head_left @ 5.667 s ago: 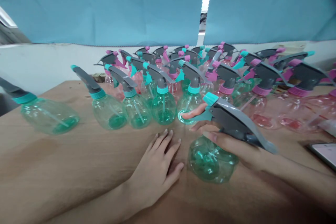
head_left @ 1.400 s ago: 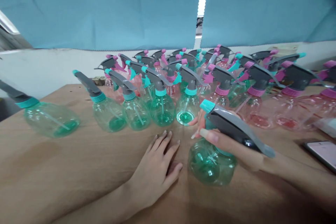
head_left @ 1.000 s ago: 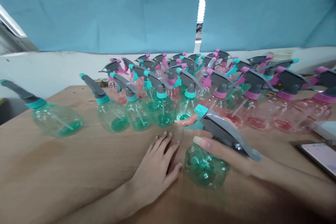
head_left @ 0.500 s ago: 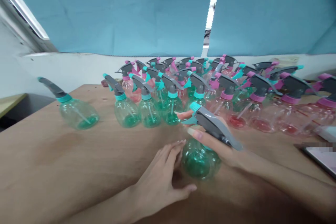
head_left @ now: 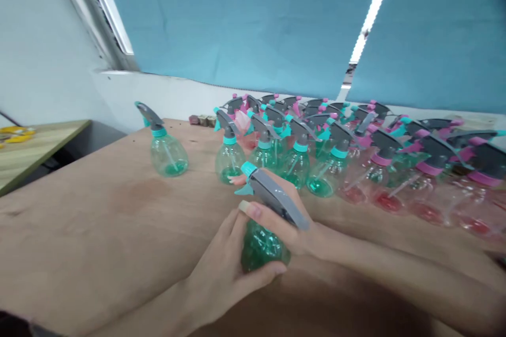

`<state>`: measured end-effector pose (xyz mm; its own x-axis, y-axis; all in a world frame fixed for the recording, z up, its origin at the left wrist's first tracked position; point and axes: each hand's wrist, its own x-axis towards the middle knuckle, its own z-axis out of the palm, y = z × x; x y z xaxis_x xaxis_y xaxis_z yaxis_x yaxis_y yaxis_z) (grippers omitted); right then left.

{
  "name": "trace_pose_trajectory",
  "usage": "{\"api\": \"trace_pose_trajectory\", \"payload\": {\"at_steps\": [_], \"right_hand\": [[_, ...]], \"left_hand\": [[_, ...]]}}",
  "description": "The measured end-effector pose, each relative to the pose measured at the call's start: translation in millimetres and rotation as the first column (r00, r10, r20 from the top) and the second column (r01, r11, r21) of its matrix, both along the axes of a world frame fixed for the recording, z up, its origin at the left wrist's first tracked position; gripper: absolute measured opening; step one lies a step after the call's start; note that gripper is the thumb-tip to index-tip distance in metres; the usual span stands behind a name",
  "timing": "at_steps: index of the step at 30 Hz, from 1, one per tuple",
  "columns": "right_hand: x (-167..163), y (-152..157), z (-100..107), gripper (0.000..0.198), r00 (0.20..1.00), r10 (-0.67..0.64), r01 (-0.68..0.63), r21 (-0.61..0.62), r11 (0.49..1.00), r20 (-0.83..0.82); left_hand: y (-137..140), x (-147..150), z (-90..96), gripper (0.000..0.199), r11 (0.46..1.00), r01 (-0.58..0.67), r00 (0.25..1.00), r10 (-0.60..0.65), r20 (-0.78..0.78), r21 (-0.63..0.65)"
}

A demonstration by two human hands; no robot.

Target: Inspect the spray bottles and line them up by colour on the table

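"Looking from big to small, what could go wrong on the surface (head_left: 79, 231)?"

"It looks smooth, so a bumped bottle might slide or tip over."

"What about the crowd of bottles (head_left: 330, 171)?"

"The green and pink ones stand close together. A knock could tip one, and that one could push over the ones next to it."

"And the lone bottle (head_left: 168, 152)?"

"It stands well apart on the left, so I worry less. Only a big swing would hit it."

"Where is the held bottle (head_left: 261, 247)?"

"In front of the crowd of bottles, between the left hand (head_left: 221, 258) and the right hand (head_left: 300, 237). I can't tell if it touches the surface. The left hand is clamped around its round side. The right hand is clamped on it just under the spray head (head_left: 279, 197). If one hand lets go too fast, it may slip. If they twist hard against each other, the spray head could come loose."

"And the small trigger (head_left: 245, 189)?"

"A finger (head_left: 237, 180) of the right hand is by it. I can't tell if it pushes. A hard squeeze might squirt to the left, if there is anything inside."
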<state>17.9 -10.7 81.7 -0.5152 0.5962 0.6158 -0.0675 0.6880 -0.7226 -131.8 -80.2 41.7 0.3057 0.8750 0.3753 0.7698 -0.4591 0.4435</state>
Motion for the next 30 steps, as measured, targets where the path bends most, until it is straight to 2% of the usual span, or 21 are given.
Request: {"api": "trace_pose_trajectory", "payload": {"at_steps": [3,7,11,13,15,17,18,20,22,24,27,30], "right_hand": [[-21,1,-2,0.024,1.000,-0.002,0.002,0.028,1.000,-0.022],[-46,4,-1,0.027,1.000,0.009,-0.009,-0.012,1.000,-0.007],[-56,9,12,0.030,0.986,-0.012,0.006,0.035,0.999,0.169],[-52,13,20,0.039,0.962,0.013,-0.043,0.102,0.994,0.272],[-42,18,28,0.054,0.911,0.055,-0.124,0.144,0.982,0.409],[-32,23,36,0.065,0.879,-0.028,-0.074,0.194,0.978,0.475],[-27,26,39,0.063,0.873,-0.082,-0.032,0.223,0.974,0.481],[-21,32,48,0.049,0.873,-0.203,0.058,0.318,0.946,0.444],[-21,40,57,0.036,0.848,-0.342,0.156,0.427,0.891,0.404],[-26,50,66,0.034,0.773,-0.501,0.269,0.515,0.814,0.388],[-41,67,74,0.044,0.634,-0.649,0.364,0.578,0.731,0.421],[-58,84,74,0.051,0.532,-0.695,0.373,0.604,0.705,0.483]], "left_hand": [[-4,-20,4.1,0.064,1.000,-0.005,1.000,0.005,-0.009,0.020],[-6,-39,9.2,0.064,0.994,-0.105,0.993,0.106,-0.042,0.032],[-4,-57,12.6,0.053,0.992,-0.127,0.992,0.127,0.013,0.026],[-1,-71,12.7,0.048,0.991,-0.131,0.991,0.131,0.025,-0.004],[5,-88,10.6,0.046,0.989,-0.142,0.990,0.142,0.012,0.030],[14,-106,7.1,0.046,0.975,-0.193,0.981,0.192,0.021,0.109],[19,-114,5.3,0.047,0.963,-0.240,0.971,0.239,0.021,0.120],[30,-129,3.2,0.048,0.935,-0.327,0.945,0.326,0.031,0.137],[42,-139,3.6,0.049,0.916,-0.368,0.928,0.371,0.008,0.163],[52,-144,6.5,0.049,0.906,-0.371,0.920,0.389,-0.053,0.206],[68,-145,12.8,0.050,0.899,-0.365,0.911,0.399,-0.105,0.243],[84,-146,18.2,0.049,0.889,-0.350,0.900,0.406,-0.156,0.296]]}}
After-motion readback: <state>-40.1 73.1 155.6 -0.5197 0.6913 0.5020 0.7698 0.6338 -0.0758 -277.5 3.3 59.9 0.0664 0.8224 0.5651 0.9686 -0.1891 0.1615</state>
